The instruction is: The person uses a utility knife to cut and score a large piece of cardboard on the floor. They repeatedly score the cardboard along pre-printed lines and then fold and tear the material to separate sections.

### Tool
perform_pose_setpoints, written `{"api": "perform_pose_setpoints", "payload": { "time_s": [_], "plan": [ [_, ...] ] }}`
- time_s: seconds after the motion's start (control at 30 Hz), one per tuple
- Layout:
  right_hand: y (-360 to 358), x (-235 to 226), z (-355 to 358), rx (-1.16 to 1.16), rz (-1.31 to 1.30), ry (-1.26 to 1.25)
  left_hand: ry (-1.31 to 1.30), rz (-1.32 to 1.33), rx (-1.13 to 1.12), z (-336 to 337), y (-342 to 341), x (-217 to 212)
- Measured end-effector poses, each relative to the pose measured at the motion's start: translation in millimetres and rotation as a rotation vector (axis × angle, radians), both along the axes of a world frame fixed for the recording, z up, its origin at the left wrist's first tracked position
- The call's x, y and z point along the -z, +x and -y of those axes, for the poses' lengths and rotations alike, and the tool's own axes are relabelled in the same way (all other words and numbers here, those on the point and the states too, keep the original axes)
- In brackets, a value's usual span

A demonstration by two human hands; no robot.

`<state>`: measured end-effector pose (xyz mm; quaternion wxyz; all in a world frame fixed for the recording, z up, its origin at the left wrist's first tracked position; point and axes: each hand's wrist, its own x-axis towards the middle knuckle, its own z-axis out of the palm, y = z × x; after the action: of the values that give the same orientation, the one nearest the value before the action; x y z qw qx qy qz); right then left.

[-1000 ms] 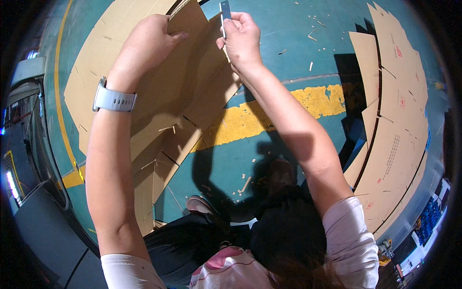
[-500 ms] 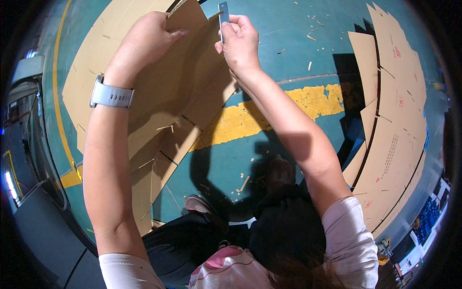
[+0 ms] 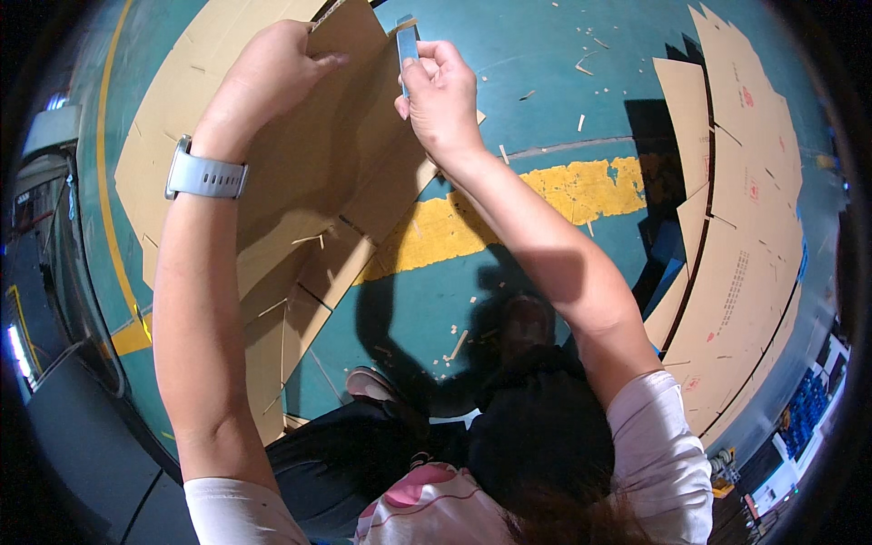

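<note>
My left hand [image 3: 277,77] is closed at the top of a brown corrugated cardboard sheet [image 3: 336,145], thumb on the near face and fingers hidden behind its edge. In my right hand [image 3: 442,100] I grip a flat, narrow metal strip tool [image 3: 408,56], with my thumb pressed along it. Its upper end is beside the sheet's notched right edge, where a small brown sliver of cardboard [image 3: 402,25] lies against it. Loose cardboard slivers [image 3: 309,241] cling to the sheet's slotted lower part.
More slotted cardboard sheets [image 3: 745,209] stand at the right. Cardboard scraps [image 3: 459,345] litter the green floor [image 3: 545,100], which has a worn yellow stripe [image 3: 581,193]. My shoes [image 3: 371,384] are below the sheet, and a dark grey machine [image 3: 86,445] stands at the left.
My right hand and the metal strip tool have shifted slightly left, toward the sheet's edge. New slivers show near my right forearm and over the yellow stripe. My left hand keeps its hold.
</note>
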<state>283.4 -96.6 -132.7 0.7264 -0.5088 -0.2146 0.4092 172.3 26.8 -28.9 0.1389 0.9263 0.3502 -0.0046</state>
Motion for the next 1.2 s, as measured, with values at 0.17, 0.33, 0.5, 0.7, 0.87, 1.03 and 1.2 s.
{"api": "perform_pose_setpoints", "payload": {
  "time_s": [0.17,0.33,0.5,0.7,0.87,1.03,1.2],
  "plan": [
    [10,3,-12,-0.007,0.013,0.010,-0.007,0.004,0.004,0,0,2],
    [20,3,-26,-0.020,0.027,0.050,0.033,0.061,0.050,-3,-4,6],
    [17,8,-19,-0.034,0.029,0.024,-0.068,-0.009,-0.053,0,-1,2],
    [12,12,-15,-0.005,0.132,-0.005,-0.018,0.028,-0.029,2,0,1],
    [5,11,-10,-0.012,0.145,-0.005,-0.060,-0.058,-0.040,0,4,-5],
    [8,5,-2,-0.043,0.123,-0.025,-0.059,-0.029,-0.048,-1,3,-4],
    [13,-13,24,-0.158,-0.013,-0.033,-0.071,0.019,-0.022,-3,-4,6]
  ]
}}
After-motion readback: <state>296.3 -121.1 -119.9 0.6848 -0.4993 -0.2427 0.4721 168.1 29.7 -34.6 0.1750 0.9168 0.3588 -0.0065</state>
